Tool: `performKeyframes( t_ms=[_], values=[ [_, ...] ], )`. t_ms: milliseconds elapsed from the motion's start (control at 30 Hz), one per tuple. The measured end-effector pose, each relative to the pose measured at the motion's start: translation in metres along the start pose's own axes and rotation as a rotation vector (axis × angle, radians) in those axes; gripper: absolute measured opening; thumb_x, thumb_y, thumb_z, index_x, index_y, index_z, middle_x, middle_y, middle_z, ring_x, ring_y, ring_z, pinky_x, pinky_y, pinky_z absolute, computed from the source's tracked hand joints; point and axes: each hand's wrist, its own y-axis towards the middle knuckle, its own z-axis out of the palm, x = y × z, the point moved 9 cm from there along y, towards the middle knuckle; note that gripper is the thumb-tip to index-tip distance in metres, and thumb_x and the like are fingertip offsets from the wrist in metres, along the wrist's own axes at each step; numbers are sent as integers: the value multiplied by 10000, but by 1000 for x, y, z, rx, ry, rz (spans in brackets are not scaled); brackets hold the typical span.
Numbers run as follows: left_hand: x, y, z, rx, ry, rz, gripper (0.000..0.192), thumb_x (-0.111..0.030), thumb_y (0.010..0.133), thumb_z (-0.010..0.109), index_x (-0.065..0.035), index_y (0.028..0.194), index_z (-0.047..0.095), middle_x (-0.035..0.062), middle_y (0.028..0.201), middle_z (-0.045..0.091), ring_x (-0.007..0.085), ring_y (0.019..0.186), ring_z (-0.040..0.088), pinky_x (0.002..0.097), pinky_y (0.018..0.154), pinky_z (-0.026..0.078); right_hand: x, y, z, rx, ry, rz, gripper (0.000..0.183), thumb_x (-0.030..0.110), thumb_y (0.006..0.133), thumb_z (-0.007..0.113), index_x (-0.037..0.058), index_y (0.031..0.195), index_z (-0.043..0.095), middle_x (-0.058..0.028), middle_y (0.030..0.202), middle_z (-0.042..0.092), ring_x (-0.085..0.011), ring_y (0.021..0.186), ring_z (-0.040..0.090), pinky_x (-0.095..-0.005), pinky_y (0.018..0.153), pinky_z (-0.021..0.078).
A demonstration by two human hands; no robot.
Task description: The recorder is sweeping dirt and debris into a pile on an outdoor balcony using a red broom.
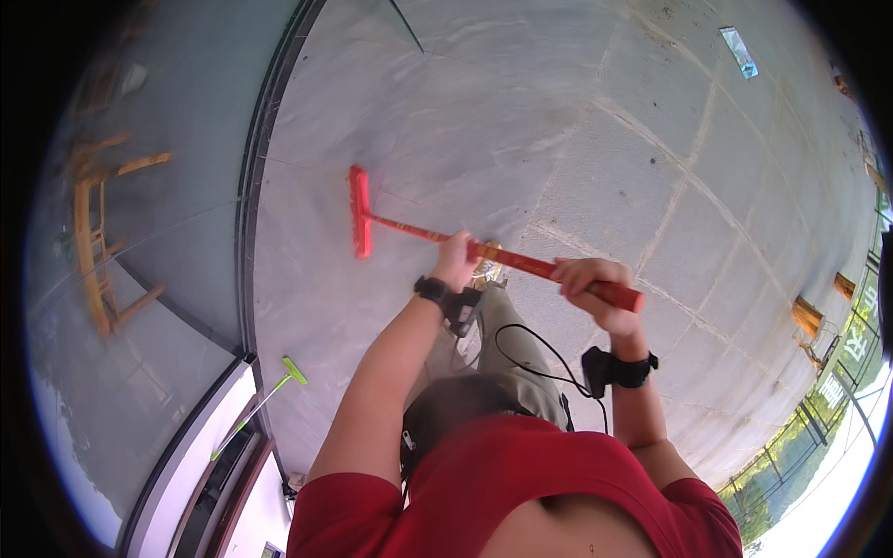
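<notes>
A red broom point(518, 261) with a yellow-patterned handle slants across in front of me. Its head point(360, 213) lies at the left end, over the smooth grey tiles; I cannot tell whether the bristles touch the floor. My left hand point(457, 261) is wrapped around the lower handle. Higher up, close to the handle's thick red end, my right hand point(598, 291) grips it too. Black straps with small devices sit on both wrists, and a black cable point(537, 335) hangs between the right wrist and my body. One gold-toned shoe point(488, 259) shows partly behind the handle.
Along the left runs a glass pane in a dark frame point(245, 202), with a wooden chair point(91, 244) seen in or through it. A green squeegee or mop point(294, 371) leans below. A shiny packet point(739, 52) lies far right, and wooden stumps point(807, 317) stand near a railing.
</notes>
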Motion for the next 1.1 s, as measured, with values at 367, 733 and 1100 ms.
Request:
performKeyframes(
  t_ms=[367,733,1100],
  values=[
    [116,-14,127,186,-17,-256,29,-49,748,436,-74,747,422,44,680,468,145,636,485,267,573,435,72,-33,-87,-158,-137,45,166,-132,575,485,29,613,501,-80,646,549,-231,725,563,-425,855,409],
    [124,-37,377,604,129,-378,31,-89,753,445,-73,727,438,48,669,489,141,579,492,242,446,430,181,28,-131,-293,-538,-14,131,-115,594,468,15,592,449,-66,633,496,-200,702,514,-423,907,362],
    [146,-98,371,759,824,-383,65,-83,730,480,-29,706,452,78,627,479,182,596,496,312,553,434,154,-69,-64,-1034,-833,339,215,-108,699,425,-9,821,571,-149,985,557,-252,943,557,-328,796,458]
  ],
)
